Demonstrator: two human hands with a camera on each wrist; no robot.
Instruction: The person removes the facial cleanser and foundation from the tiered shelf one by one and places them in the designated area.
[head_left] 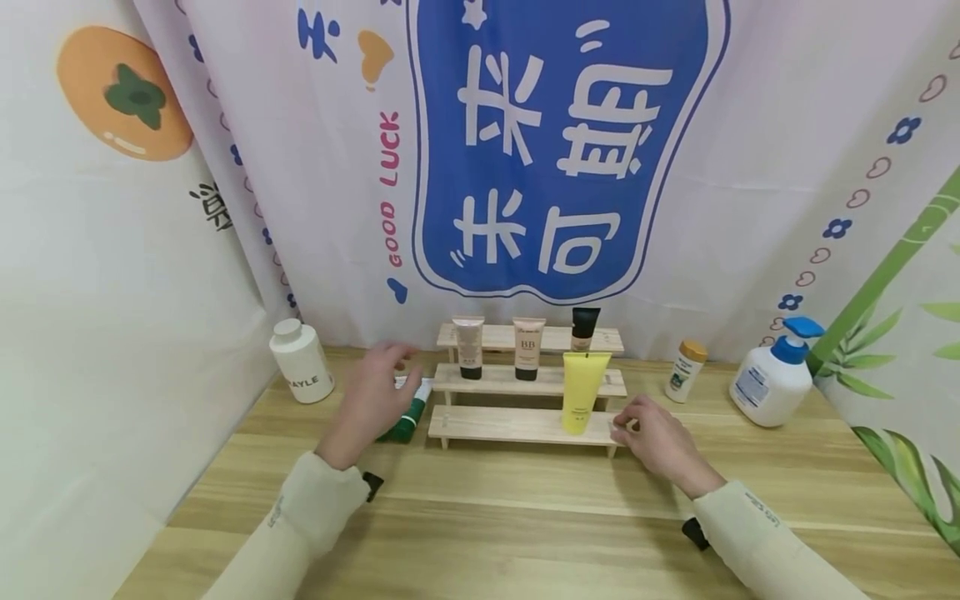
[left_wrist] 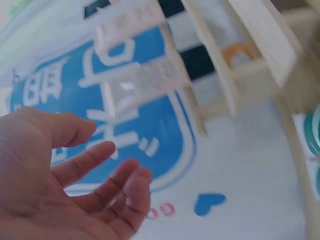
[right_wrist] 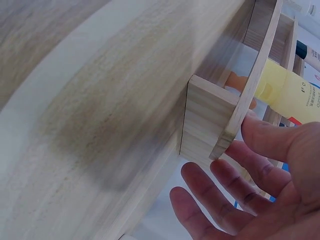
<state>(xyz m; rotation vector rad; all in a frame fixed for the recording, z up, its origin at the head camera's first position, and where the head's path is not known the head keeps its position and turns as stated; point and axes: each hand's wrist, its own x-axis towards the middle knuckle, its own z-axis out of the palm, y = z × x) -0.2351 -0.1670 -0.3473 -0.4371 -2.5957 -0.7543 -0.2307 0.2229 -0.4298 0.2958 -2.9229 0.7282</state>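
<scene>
A three-tier wooden display rack (head_left: pixel 495 426) stands on the table. A yellow squeeze tube (head_left: pixel 583 392) stands upright on its lowest tier, near the right end. Two pinkish cosmetic tubes, one lettered BB (head_left: pixel 528 346) and one plain-looking tube (head_left: pixel 470 343), and a black-topped tube (head_left: pixel 583 327) stand higher up. My right hand (head_left: pixel 663 442) pinches the right end of the lowest board; the thumb (right_wrist: pixel 265 135) lies on top, a finger underneath. Left of the rack, my left hand (head_left: pixel 369 407) hovers empty with loosely bent fingers, partly covering a green-and-white tube (head_left: pixel 408 417).
A white bottle (head_left: pixel 303 367) stands at the back left. Right of the rack are a small orange-capped bottle (head_left: pixel 684 373) and a white pump bottle (head_left: pixel 772 382) with a blue top. Small black objects (head_left: pixel 372 484) lie by both sleeves. A printed curtain (head_left: pixel 337 208) hangs behind.
</scene>
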